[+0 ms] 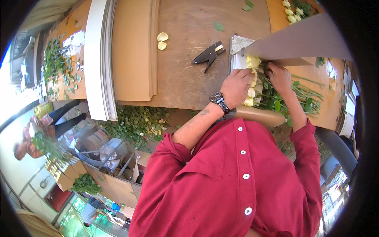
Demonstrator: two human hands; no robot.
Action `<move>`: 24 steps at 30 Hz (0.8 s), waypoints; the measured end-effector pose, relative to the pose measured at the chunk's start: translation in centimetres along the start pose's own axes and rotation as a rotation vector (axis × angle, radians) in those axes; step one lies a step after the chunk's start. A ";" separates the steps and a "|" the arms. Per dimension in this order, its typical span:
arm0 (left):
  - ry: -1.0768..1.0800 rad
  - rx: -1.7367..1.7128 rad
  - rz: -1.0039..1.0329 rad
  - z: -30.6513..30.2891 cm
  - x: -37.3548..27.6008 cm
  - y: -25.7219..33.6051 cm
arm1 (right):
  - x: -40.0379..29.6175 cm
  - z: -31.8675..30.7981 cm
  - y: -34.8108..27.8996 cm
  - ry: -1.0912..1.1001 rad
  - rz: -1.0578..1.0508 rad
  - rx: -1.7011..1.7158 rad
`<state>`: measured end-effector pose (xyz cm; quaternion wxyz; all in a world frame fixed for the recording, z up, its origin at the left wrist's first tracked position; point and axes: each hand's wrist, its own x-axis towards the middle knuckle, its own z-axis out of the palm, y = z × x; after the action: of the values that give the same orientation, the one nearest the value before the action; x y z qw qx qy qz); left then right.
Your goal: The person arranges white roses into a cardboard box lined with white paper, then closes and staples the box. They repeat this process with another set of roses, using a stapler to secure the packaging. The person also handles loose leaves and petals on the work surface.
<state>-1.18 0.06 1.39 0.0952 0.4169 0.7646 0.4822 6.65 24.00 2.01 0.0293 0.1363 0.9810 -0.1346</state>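
Pale yellow roses (pixel 251 92) lie in a row on a sheet of paper or card at the table's edge, heads to the left. Their leafy green stems (pixel 306 96) extend to the right. The fingers of my left hand (pixel 237 86) curl over a rose head near the top of the row. My right hand (pixel 279 77) is among the leaves just below the heads, its fingertips partly hidden, so its grip is unclear. Beyond my hands stands a metal frame (pixel 240 44) with a cardboard sheet (pixel 299 37) slanting up from it. A black plier stapler (pixel 208 56) lies to the left.
Stacked cardboard sheets (pixel 133 53) and white sheets (pixel 97 59) lie left. Two loose petals (pixel 162 41) rest on the wooden table (pixel 183 80). A padded edge (pixel 257 116) is before me. Cut leaves (pixel 133 121) cover the floor. Another person (pixel 41 127) stands far left with greenery.
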 end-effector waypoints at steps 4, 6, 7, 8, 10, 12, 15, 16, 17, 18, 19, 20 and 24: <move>0.058 -0.068 -0.026 -0.2 -0.2 -0.9 | -0.8 -1.7 -1.4 0.090 -0.027 0.123; 0.079 -0.171 -0.161 -0.5 -0.2 -1.6 | -1.1 -2.3 -2.1 0.111 -0.027 0.211; 0.082 -0.206 -0.234 -0.7 -0.2 -1.9 | -1.2 -2.3 -2.6 0.142 -0.039 0.266; 0.130 -0.259 -0.249 -1.0 -0.3 -2.1 | -1.3 -2.2 -3.0 0.165 -0.031 0.318; 0.123 -0.028 -0.169 -2.2 0.2 -2.7 | -1.3 -2.0 -3.4 0.123 0.020 0.402; 0.164 -0.012 -0.173 -3.6 0.5 -2.7 | -1.3 -1.5 -3.5 0.126 -0.044 0.406; 0.252 -0.089 -0.166 -5.1 1.5 -2.3 | -1.1 -0.8 -3.0 0.088 -0.055 0.402; 0.256 -0.094 -0.164 -5.5 1.8 -2.1 | -1.0 -0.6 -2.7 0.087 -0.066 0.411; 0.248 -0.158 -0.218 -5.7 2.3 -1.9 | -1.0 -0.4 -2.5 0.085 -0.058 0.418; 0.255 -0.226 -0.243 -5.8 3.0 -1.7 | -1.0 -0.1 -2.4 0.105 -0.095 0.416; 0.254 -0.311 -0.296 -5.9 3.6 -1.5 | -1.1 0.1 -2.3 0.127 -0.115 0.409; 0.224 -0.336 -0.317 -6.2 4.0 -1.3 | -1.1 0.3 -2.3 0.129 -0.124 0.402; 0.209 -0.378 -0.239 -7.1 6.2 0.5 | -1.3 0.6 -2.2 0.121 -0.102 0.394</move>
<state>-8.69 -0.01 7.02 0.1481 0.2462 0.7104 0.6425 7.28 21.49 2.14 -0.0638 0.0976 0.9414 -0.3165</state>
